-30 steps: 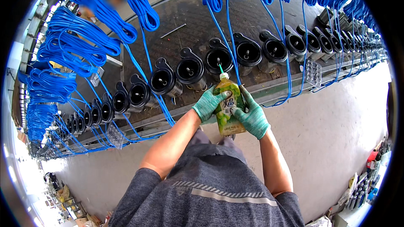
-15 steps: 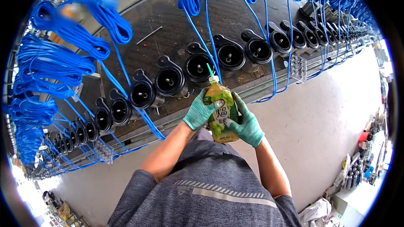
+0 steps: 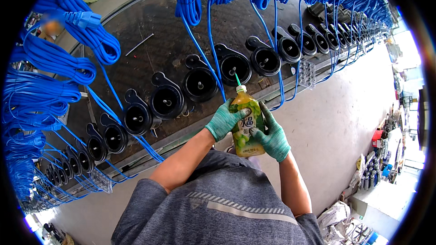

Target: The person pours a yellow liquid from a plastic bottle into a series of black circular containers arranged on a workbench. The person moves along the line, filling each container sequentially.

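Note:
Both hands wear green knit gloves and grip a plastic drink bottle [image 3: 247, 139] with a green grape label and yellowish liquid inside. My left hand [image 3: 224, 121] wraps its left side, thumb across the front. Against the right side is my right hand [image 3: 274, 139], its thumb also on the label. A thin green nozzle [image 3: 237, 80] sticks up from the white cap [image 3: 241, 89]. In the picture its tip overlaps a round black cup-shaped housing [image 3: 245, 73] with a metal pin in the middle; whether they touch I cannot tell.
More black housings [image 3: 167, 102] stand in a long curving row along the dark table [image 3: 150, 27]. Bundles of blue cable [image 3: 187, 0] hang above, with strands running down past the row. A thin pale rod [image 3: 140, 44] lies on the table. Clear plastic trays [image 3: 307, 73] hang at its edge.
The view has shifted, and the row of housings sits lower and more to the left. The bottle, held in both hands, has moved right along the row toward another housing.

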A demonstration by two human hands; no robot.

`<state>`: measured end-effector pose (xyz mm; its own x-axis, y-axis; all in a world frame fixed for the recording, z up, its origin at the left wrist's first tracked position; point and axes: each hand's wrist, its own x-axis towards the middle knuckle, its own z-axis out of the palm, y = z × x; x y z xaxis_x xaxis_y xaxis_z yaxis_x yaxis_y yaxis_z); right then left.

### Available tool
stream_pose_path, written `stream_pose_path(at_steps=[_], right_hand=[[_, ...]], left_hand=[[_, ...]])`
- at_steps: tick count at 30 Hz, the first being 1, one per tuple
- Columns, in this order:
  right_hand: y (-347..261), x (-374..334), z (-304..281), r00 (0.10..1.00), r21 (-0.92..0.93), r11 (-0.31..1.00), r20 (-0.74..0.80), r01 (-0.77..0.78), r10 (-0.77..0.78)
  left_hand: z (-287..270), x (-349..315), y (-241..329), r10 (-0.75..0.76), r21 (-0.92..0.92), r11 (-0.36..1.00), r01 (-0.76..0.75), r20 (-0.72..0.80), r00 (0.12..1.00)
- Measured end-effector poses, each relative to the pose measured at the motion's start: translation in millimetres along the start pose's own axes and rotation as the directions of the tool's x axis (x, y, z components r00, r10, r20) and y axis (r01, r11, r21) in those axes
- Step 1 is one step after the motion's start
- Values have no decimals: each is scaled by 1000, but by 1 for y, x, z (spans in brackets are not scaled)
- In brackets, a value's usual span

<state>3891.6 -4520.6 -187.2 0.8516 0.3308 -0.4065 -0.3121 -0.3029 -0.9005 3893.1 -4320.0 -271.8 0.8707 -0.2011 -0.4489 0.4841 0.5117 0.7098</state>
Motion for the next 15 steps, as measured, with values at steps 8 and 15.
stream_pose_path(at_steps=[8,15], right_hand=[[-5,14,-22,994,68,997,110,-29,21],[17,26,-70,980,180,982,177,61,-93]], left_hand=[[12,7,-2,30,-9,1000,-30,-68,997],[55,24,-1,145,66,988,-138,-114,983]])
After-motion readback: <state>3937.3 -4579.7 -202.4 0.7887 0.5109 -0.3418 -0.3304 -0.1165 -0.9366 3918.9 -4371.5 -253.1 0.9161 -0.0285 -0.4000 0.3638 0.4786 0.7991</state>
